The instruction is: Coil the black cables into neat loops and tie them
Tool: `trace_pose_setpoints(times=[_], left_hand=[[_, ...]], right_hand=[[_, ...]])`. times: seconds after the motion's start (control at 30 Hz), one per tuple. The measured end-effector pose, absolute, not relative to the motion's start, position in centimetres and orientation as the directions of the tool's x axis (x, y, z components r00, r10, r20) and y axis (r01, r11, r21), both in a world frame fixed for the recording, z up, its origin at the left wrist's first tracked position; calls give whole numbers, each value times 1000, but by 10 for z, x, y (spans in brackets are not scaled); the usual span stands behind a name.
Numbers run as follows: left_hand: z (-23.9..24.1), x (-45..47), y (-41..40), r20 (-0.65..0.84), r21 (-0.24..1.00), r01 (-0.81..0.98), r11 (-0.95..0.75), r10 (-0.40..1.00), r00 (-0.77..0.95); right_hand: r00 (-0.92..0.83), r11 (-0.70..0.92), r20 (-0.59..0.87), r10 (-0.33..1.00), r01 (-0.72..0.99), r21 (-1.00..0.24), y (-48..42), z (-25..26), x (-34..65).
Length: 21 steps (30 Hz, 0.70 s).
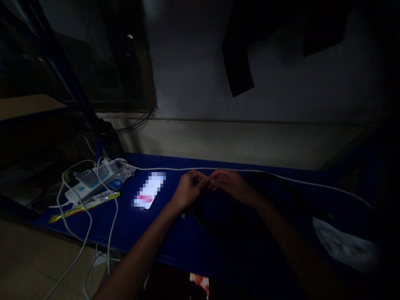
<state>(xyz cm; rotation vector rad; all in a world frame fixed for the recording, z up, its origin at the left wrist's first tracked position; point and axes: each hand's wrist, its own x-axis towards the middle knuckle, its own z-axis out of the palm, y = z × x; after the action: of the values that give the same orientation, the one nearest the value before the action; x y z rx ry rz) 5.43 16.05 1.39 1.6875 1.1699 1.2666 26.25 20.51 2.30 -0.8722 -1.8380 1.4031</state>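
My left hand [188, 189] and my right hand [233, 185] meet above the middle of the blue tabletop [175, 246]. On both hands the thumb and fingers are pinched together, with the fingertips almost touching. Whatever lies between them is too small and dark to make out. Below the hands, a dark curved band [203, 223] shows faintly against the blue surface. To the left of my left hand lies a phone [151, 189] with its screen lit.
A white power strip [76, 195] with plugs and loose cables sits at the left, beside a long yellow packet [86, 206]. One white cable [296, 180] runs along the back edge. At the right lies a whitish crumpled piece [343, 246]. A wall [193, 83] stands behind.
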Motion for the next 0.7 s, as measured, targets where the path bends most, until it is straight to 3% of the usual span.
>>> trace_pose_setpoints(times=[0.7], left_hand=[[18, 52, 158, 468, 779, 381, -498, 866, 174]], right_hand=[[-503, 196, 97, 859, 148, -969, 206, 16, 256]])
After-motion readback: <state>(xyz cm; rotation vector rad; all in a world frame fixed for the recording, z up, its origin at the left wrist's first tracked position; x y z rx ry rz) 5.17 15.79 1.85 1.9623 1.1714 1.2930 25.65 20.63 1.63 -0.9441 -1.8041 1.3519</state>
